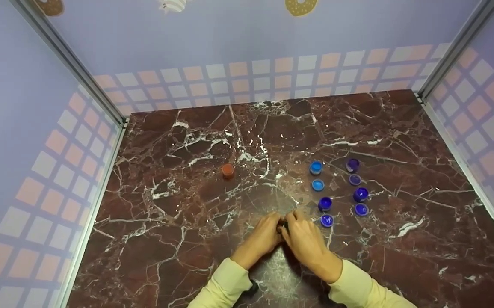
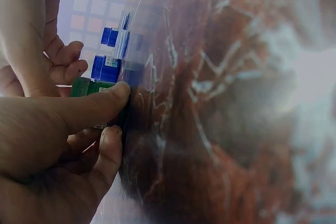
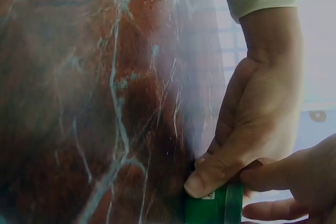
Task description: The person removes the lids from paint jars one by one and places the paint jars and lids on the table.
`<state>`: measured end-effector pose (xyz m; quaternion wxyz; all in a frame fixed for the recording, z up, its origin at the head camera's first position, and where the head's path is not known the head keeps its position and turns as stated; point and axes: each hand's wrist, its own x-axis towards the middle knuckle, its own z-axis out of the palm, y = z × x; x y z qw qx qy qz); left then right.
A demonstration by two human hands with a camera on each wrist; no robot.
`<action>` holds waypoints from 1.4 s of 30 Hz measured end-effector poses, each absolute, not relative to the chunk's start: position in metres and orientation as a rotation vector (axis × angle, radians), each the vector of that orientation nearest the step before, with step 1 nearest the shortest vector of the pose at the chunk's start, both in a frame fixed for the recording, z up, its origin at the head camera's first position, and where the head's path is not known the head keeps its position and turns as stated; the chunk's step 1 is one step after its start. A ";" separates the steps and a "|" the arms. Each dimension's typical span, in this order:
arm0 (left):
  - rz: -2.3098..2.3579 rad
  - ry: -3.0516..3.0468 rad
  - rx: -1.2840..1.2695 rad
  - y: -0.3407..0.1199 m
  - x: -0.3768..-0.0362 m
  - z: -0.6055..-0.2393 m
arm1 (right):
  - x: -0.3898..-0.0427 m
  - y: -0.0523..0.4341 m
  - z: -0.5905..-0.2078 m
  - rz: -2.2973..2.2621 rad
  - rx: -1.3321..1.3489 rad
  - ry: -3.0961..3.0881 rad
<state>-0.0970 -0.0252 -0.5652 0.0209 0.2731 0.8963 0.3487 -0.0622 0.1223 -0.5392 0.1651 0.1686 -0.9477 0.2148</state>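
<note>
A small green paint jar stands on the marble-patterned table between both hands. My left hand holds its body low down, thumb on the labelled side, as the right wrist view also shows. Fingers of my right hand pinch the jar's lid end. From the head view the jar is mostly hidden by the hands. Just right of them is a dark blue open jar, its lid lying in front of it.
An orange jar stands alone to the left. At the right are a light blue jar with its lid, a purple jar with its lid, and a violet-blue jar with its lid. Walls enclose three sides.
</note>
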 end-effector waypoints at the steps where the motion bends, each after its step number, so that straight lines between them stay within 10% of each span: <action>1: 1.087 2.779 0.848 -0.025 -0.097 -0.566 | -0.062 0.122 -0.539 0.589 0.486 -2.698; 30: 1.117 2.706 0.731 -0.023 -0.097 -0.564 | -0.086 0.154 -0.525 0.621 1.299 -2.715; 42: 1.096 2.723 0.766 -0.024 -0.100 -0.565 | -0.088 0.164 -0.535 0.911 1.130 -2.619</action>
